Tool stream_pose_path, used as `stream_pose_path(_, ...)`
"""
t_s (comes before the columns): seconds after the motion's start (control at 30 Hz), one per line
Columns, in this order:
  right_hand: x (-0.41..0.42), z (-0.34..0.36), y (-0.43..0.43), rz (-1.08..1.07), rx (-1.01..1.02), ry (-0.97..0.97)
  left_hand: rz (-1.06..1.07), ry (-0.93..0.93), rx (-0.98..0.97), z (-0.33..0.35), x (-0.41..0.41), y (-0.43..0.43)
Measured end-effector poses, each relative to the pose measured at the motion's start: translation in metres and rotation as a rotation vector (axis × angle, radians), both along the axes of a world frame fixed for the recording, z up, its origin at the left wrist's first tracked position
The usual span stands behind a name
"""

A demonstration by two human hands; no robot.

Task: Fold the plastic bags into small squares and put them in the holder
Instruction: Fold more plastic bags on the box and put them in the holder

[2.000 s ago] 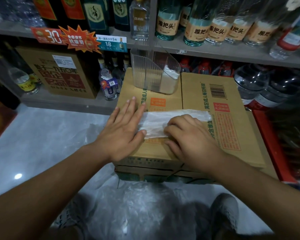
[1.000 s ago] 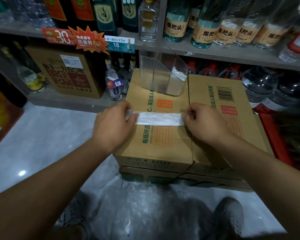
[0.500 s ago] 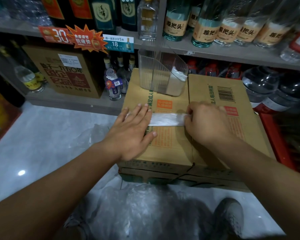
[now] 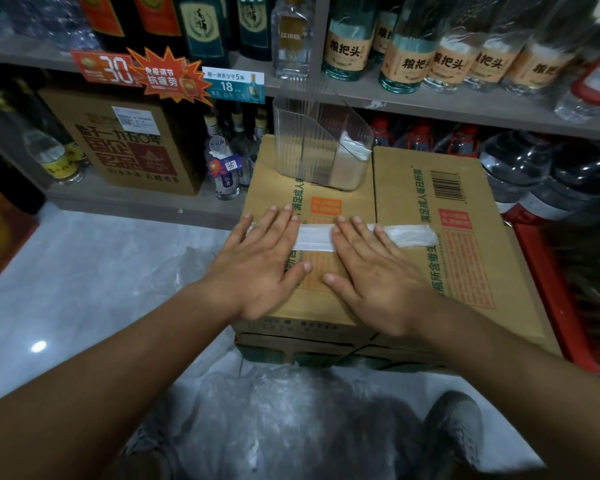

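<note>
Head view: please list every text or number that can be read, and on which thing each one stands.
"30": red price sign on the shelf edge.
"免疫调节 抗疲劳": orange star sign beside it.
"18": blue price tag.
"粮把头": bottle labels on the upper shelf.
"满足成人每日所需": green print on the carton.
Barcode digits, orange panels and the other labels: too small or blurred to read.

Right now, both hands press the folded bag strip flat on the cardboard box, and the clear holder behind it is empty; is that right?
Not quite: in the head view the holder already has folded white bags in its right compartment. The rest stands.
</note>
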State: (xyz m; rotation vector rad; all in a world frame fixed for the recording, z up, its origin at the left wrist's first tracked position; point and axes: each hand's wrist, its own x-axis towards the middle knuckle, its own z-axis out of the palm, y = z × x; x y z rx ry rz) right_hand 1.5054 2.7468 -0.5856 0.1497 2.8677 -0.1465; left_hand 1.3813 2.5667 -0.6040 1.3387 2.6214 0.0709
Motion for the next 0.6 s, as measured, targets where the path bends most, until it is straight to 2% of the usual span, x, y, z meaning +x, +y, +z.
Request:
stream_pose_path(0.17, 0.012, -0.003, 0.010, -0.034, -0.074, 0.075, 0.009, -0.010, 0.038, 0.004, 0.000, -0.010)
stream_pose_path(0.4, 0.021, 0.009, 0.012, -0.008, -0.066, 0.087, 0.003, -0.185, 0.317, 0.016, 0.007, -0.049)
stream_pose_path(0.5, 0.022, 0.015, 0.004, -0.013, -0.025, 0.124, -0.014, -0.166, 0.366, 0.013, 0.011, -0.062)
stream_pose_path(0.6, 0.026, 0.021, -0.014, 0.040, -0.124, 0.161, -0.026, -0.156, 0.387, 0.008, 0.016, -0.069)
